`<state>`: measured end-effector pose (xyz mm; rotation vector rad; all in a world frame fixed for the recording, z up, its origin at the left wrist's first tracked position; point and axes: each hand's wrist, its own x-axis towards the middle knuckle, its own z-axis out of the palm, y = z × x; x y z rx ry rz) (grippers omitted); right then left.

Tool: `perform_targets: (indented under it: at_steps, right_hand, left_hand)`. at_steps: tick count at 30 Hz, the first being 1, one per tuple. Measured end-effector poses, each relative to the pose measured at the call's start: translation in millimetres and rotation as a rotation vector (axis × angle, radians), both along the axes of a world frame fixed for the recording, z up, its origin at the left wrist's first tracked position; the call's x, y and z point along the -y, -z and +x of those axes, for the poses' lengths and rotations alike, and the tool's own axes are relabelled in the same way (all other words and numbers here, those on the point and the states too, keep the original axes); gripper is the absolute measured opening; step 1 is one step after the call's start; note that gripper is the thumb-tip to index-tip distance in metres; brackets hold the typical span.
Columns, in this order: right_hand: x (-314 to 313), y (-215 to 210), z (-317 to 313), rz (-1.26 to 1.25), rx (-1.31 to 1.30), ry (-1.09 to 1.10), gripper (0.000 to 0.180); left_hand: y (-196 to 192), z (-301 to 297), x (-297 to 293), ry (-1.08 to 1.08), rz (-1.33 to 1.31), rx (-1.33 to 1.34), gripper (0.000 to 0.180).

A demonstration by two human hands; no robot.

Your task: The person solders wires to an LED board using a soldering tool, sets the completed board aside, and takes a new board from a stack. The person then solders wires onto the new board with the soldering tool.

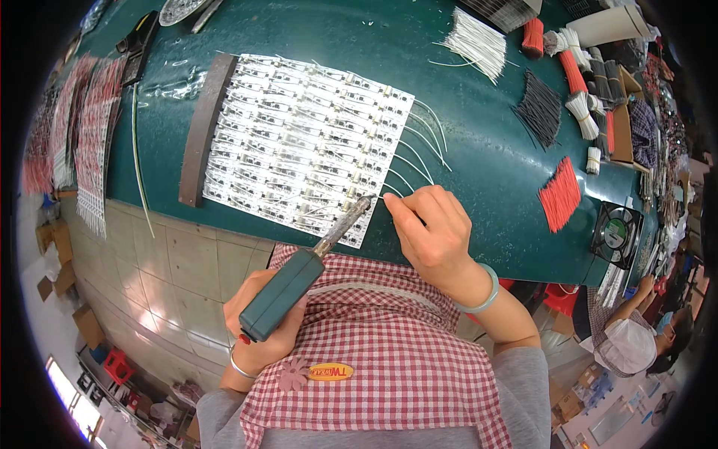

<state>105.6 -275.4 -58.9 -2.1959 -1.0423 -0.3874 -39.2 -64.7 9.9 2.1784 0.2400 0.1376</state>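
Note:
My left hand (288, 329) is closed round the dark green handle of a soldering iron (280, 294). The iron's metal tip reaches up and right to the lower right edge of a white circuit board panel (299, 142), which is covered with rows of small components and thin white wires. Close to that tip, my right hand (434, 228) pinches a thin white wire at the panel's edge. Several other white wires (419, 153) curve out from the same edge above my fingers. A brown bar (205, 131) lies along the panel's left side.
Bundles of white (476, 45), black (538, 107) and red wires (559, 193) lie right on the green table (479, 217). A small fan (617, 233) stands at the right edge. Wired panels (97, 135) hang at far left. A co-worker (636, 340) sits at far right.

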Motion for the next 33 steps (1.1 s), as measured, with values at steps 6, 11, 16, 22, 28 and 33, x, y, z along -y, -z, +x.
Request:
perform_targets:
  at_steps: [6, 11, 16, 22, 28, 33]
  right_hand:
    - [-0.6, 0.5, -0.9, -0.018, 0.014, -0.007, 0.025]
    - [-0.6, 0.3, -0.7, -0.030, 0.017, -0.014, 0.024]
    - [-0.9, 0.0, -0.8, -0.028, 0.024, -0.006, 0.024]
    - [-0.8, 0.1, -0.9, -0.034, 0.025, -0.004, 0.025]
    - [-1.5, -2.8, -0.4, -0.042, 0.016, -0.001, 0.023]
    - [-4.5, -19.6, 3.5, -0.068, -0.056, 0.000, 0.020]
  left_hand:
    - [0.2, 0.0, 1.8, -0.013, -0.002, -0.030, 0.019]
    - [1.2, -0.3, 2.3, -0.031, 0.013, -0.032, 0.018]
    - [3.6, -2.3, -0.3, 0.012, 0.048, 0.012, 0.018]
    - [10.3, -15.5, -1.3, -0.075, -0.020, -0.029, 0.020]
    - [14.3, -23.2, -2.7, -0.149, -0.153, -0.110, 0.021]
    - [9.8, -11.8, -1.7, -0.225, -0.186, -0.148, 0.022]
